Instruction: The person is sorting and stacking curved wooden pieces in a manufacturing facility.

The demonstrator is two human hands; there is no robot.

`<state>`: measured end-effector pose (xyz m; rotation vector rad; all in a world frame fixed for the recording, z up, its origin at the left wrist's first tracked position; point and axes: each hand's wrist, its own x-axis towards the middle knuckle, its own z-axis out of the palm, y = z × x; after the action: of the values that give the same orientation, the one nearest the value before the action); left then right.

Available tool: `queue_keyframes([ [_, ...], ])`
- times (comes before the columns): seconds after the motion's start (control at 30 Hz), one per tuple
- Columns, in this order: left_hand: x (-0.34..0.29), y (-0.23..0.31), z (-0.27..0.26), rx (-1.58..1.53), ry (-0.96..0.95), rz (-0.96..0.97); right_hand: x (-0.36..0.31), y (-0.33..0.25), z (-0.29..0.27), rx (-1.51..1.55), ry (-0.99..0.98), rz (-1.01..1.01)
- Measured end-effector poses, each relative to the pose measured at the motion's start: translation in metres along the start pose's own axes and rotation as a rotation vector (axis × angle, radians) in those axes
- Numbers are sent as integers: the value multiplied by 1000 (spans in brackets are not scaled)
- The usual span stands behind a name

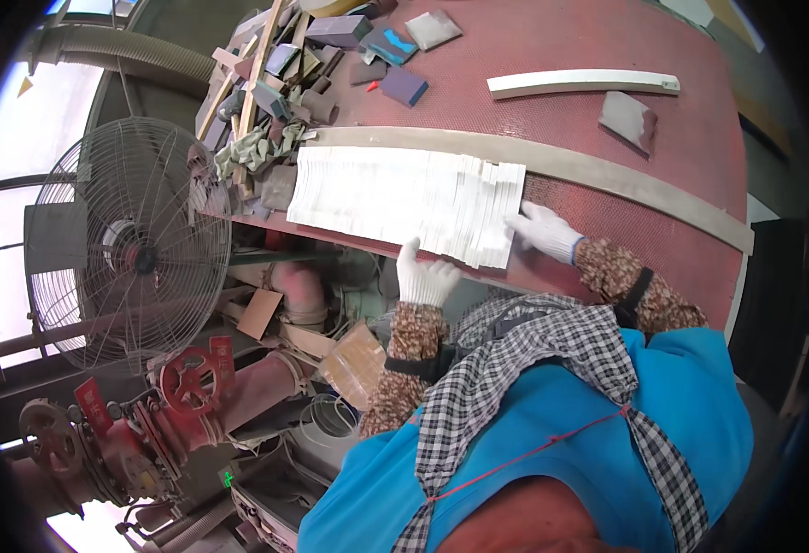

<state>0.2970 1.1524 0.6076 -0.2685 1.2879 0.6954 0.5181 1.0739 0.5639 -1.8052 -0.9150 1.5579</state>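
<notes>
A row of many thin white strips (395, 198), packed side by side, lies along the near edge of the red table. My right hand (545, 232), in a white knitted glove, is at the row's right end with its fingers stretched toward the last strips. My left hand (426, 278), also gloved, is at the row's near edge, thumb up and apart, other fingers pointing right. It grips nothing that I can see. Behind the strips runs a long beige bar (552, 161), which looks curved in this view.
A single white bar (584, 83) and a grey pad (627, 121) lie farther back on the red table (506, 46). Sanding blocks (404, 86), rags (257, 149) and wood sticks crowd its left end. Left stand a large caged fan (128, 244) and red valve pipes (193, 387).
</notes>
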Motion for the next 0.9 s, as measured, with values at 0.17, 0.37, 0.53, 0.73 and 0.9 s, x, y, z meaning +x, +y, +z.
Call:
queue_keyframes([
  [0.17, 29, 0, -10, -12, -443, 64, 11, -11, -2, -233, -140, -144],
  [0.37, -2, -20, -18, 140, -26, -57, 6, 21, 0, 110, -4, -5],
  [0.53, 8, -23, 18, 149, -408, -96, 0, -6, 4, -30, -87, -144],
  [0.73, -16, -50, -3, -37, -55, 63, -3, 16, 0, 46, -94, -84],
  [0.9, 12, -53, -2, -88, -524, -3, -10, 13, 1, 45, -170, -195],
])
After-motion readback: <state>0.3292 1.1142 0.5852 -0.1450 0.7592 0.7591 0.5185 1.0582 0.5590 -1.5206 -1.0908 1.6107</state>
